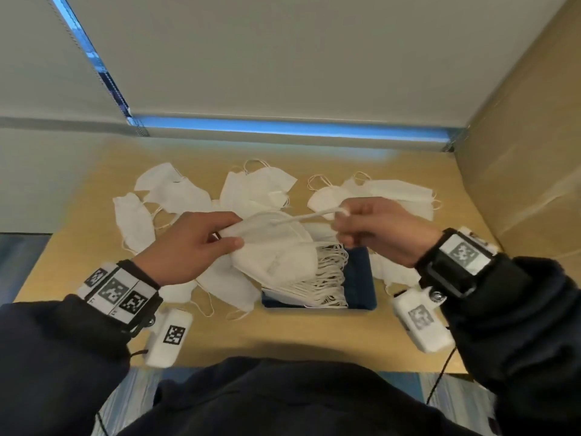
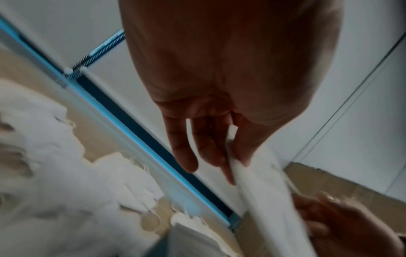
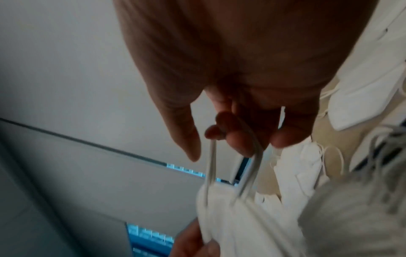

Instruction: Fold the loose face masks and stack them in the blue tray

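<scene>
I hold one white face mask (image 1: 251, 229) in the air above the blue tray (image 1: 361, 278). My left hand (image 1: 201, 243) pinches the mask's folded body (image 2: 259, 187) between thumb and fingers. My right hand (image 1: 371, 228) grips its ear loops (image 3: 246, 173) and pulls them taut to the right. In the tray lies a stack of folded masks (image 1: 283, 262) with their loops (image 1: 330, 278) fanned out to the right. Loose white masks (image 1: 176, 190) lie spread over the wooden table behind and beside the tray.
More loose masks lie at the back middle (image 1: 254, 190), back right (image 1: 377, 193) and front left (image 1: 226, 287). A cardboard wall (image 1: 528, 152) stands on the right, a grey panel (image 1: 267, 58) behind. The table's front strip (image 1: 283, 335) is bare wood.
</scene>
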A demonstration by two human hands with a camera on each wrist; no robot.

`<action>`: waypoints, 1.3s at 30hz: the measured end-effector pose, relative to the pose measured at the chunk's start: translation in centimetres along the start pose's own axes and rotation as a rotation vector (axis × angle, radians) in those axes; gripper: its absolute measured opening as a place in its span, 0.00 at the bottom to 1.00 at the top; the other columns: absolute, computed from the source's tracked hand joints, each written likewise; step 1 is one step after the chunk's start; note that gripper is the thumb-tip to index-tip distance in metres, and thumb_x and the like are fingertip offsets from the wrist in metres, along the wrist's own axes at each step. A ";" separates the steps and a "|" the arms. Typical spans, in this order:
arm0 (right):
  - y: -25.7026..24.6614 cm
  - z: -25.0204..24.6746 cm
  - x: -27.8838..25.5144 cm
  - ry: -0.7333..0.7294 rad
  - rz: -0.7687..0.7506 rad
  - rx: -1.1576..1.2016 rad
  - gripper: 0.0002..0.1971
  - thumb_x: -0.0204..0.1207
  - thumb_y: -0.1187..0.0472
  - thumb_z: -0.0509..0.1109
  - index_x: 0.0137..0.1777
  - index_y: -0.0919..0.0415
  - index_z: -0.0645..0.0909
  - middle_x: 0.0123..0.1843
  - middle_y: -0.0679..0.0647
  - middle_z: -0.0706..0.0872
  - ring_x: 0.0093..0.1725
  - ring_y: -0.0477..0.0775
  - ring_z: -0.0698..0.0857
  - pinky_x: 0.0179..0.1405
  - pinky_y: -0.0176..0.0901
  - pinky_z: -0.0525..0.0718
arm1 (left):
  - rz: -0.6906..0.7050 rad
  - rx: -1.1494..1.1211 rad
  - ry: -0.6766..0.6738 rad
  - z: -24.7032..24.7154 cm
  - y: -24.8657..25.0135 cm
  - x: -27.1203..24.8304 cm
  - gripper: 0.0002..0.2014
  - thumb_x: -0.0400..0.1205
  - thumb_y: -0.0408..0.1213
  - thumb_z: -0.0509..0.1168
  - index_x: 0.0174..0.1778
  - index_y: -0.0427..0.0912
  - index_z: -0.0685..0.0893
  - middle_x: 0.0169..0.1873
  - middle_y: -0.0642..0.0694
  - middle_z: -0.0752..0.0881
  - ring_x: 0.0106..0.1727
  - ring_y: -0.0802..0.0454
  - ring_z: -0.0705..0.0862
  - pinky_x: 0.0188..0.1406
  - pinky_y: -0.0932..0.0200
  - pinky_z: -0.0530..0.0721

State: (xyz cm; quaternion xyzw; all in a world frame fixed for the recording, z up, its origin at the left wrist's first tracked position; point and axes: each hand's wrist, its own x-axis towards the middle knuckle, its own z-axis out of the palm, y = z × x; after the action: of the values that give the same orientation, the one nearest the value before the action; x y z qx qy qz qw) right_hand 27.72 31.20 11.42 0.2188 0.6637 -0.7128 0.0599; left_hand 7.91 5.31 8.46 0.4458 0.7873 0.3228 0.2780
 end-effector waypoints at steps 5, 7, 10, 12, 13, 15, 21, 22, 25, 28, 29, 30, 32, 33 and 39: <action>3.3 3.7 1.0 0.023 -0.035 -0.553 0.59 0.61 0.44 0.88 0.88 0.47 0.56 0.82 0.49 0.72 0.79 0.49 0.74 0.77 0.45 0.73 | -0.600 -0.863 0.141 2.6 -2.5 -0.3 0.04 0.83 0.27 0.68 0.48 0.38 0.86 0.38 0.41 0.84 0.28 0.50 0.84 0.26 0.57 0.86; 5.7 4.1 1.4 -0.054 -0.003 -0.989 0.69 0.57 0.34 0.86 0.90 0.50 0.45 0.90 0.52 0.58 0.88 0.55 0.59 0.85 0.53 0.59 | -0.782 -1.118 0.216 3.4 -4.1 -1.2 0.04 0.83 0.28 0.67 0.51 0.40 0.82 0.37 0.42 0.83 0.26 0.52 0.85 0.22 0.61 0.85; 9.2 3.8 2.4 -0.096 -0.025 -1.232 0.71 0.58 0.30 0.83 0.90 0.47 0.39 0.92 0.56 0.45 0.90 0.59 0.44 0.87 0.68 0.40 | -0.722 -1.115 0.226 4.2 -3.6 -2.6 0.05 0.84 0.28 0.67 0.54 0.38 0.83 0.37 0.43 0.85 0.28 0.53 0.87 0.22 0.60 0.85; 9.7 3.2 3.2 -0.052 -0.075 -1.193 0.64 0.62 0.33 0.83 0.90 0.46 0.45 0.91 0.55 0.52 0.90 0.56 0.50 0.87 0.66 0.41 | -0.508 -0.902 0.219 4.4 -2.2 -3.2 0.07 0.84 0.28 0.68 0.57 0.36 0.87 0.39 0.41 0.88 0.31 0.49 0.87 0.25 0.57 0.85; 9.0 3.4 3.0 -0.031 -0.107 -1.182 0.59 0.64 0.35 0.82 0.89 0.46 0.51 0.89 0.54 0.60 0.88 0.56 0.59 0.87 0.65 0.47 | -0.361 -0.700 0.221 4.5 -1.5 -3.5 0.08 0.85 0.29 0.68 0.58 0.39 0.89 0.39 0.41 0.90 0.33 0.48 0.88 0.28 0.55 0.85; 8.9 2.5 4.0 0.008 -0.134 -1.077 0.45 0.71 0.43 0.81 0.84 0.52 0.64 0.78 0.51 0.76 0.76 0.56 0.76 0.80 0.59 0.69 | -0.020 -0.160 0.250 4.6 -0.6 -3.7 0.07 0.86 0.36 0.68 0.58 0.46 0.89 0.38 0.50 0.91 0.35 0.52 0.89 0.34 0.54 0.87; 8.1 1.0 6.6 -0.107 -0.006 -0.973 0.42 0.69 0.52 0.85 0.82 0.47 0.69 0.77 0.50 0.79 0.73 0.56 0.79 0.73 0.50 0.77 | 0.551 0.423 0.099 7.2 0.4 -2.0 0.12 0.88 0.44 0.59 0.65 0.49 0.82 0.45 0.50 0.91 0.39 0.49 0.88 0.34 0.55 0.85; 8.3 0.9 6.8 -0.106 -0.031 -0.988 0.45 0.64 0.46 0.87 0.80 0.44 0.70 0.74 0.48 0.81 0.70 0.55 0.81 0.71 0.52 0.79 | 0.576 0.486 0.052 8.0 0.1 -1.5 0.13 0.88 0.44 0.58 0.65 0.49 0.82 0.44 0.50 0.90 0.38 0.47 0.88 0.32 0.54 0.85; 8.3 1.2 6.3 -0.089 -0.058 -0.967 0.48 0.60 0.40 0.87 0.80 0.42 0.69 0.73 0.47 0.81 0.69 0.52 0.80 0.71 0.54 0.79 | 0.541 0.721 -0.118 10.0 -0.7 0.0 0.13 0.86 0.40 0.60 0.64 0.46 0.82 0.41 0.46 0.88 0.38 0.42 0.87 0.30 0.52 0.83; 8.2 1.1 5.3 -0.042 -0.188 -0.950 0.38 0.65 0.32 0.80 0.75 0.40 0.73 0.74 0.46 0.79 0.71 0.50 0.77 0.74 0.58 0.75 | 0.412 0.764 -0.222 10.4 -0.7 0.4 0.15 0.88 0.42 0.59 0.69 0.47 0.80 0.48 0.44 0.88 0.46 0.40 0.87 0.38 0.47 0.84; 7.8 1.3 4.6 -0.029 -0.236 -0.943 0.33 0.67 0.30 0.77 0.71 0.39 0.76 0.72 0.44 0.80 0.71 0.49 0.76 0.74 0.58 0.74 | 0.412 0.716 -0.206 10.3 -0.8 0.5 0.15 0.89 0.43 0.59 0.70 0.48 0.80 0.50 0.45 0.88 0.47 0.41 0.87 0.40 0.48 0.83; 7.8 1.3 4.1 -0.031 -0.286 -0.953 0.29 0.68 0.28 0.75 0.66 0.39 0.79 0.71 0.43 0.80 0.70 0.48 0.75 0.74 0.57 0.73 | 0.431 0.655 -0.179 10.3 -0.9 0.5 0.15 0.88 0.44 0.61 0.70 0.49 0.81 0.51 0.47 0.88 0.47 0.42 0.87 0.40 0.51 0.82; 7.9 1.9 2.7 -0.081 -0.335 -1.067 0.25 0.65 0.26 0.74 0.56 0.39 0.84 0.74 0.44 0.76 0.74 0.49 0.70 0.76 0.53 0.68 | 0.488 0.529 -0.123 10.1 -1.0 0.5 0.12 0.86 0.46 0.66 0.64 0.50 0.85 0.47 0.50 0.88 0.43 0.46 0.87 0.37 0.54 0.80; 8.2 2.1 2.1 -0.109 -0.341 -1.156 0.25 0.63 0.25 0.75 0.51 0.40 0.85 0.76 0.45 0.73 0.76 0.50 0.67 0.76 0.53 0.65 | 0.518 0.487 -0.096 10.1 -1.0 0.5 0.10 0.85 0.46 0.68 0.59 0.49 0.88 0.45 0.51 0.88 0.40 0.47 0.87 0.36 0.55 0.81; 10.6 0.3 0.5 -0.076 -0.426 -1.307 0.11 0.66 0.41 0.77 0.39 0.45 0.86 0.80 0.53 0.73 0.80 0.60 0.65 0.79 0.65 0.64 | 0.537 0.414 -0.019 9.5 -2.3 0.4 0.13 0.82 0.50 0.64 0.47 0.49 0.92 0.43 0.55 0.85 0.34 0.54 0.85 0.31 0.56 0.85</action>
State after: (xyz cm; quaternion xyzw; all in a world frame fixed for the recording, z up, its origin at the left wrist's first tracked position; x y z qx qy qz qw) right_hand 31.22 29.82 1.53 -0.0228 0.9833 -0.1697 0.0612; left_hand 13.41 7.22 0.59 0.6872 0.6880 0.2138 0.0938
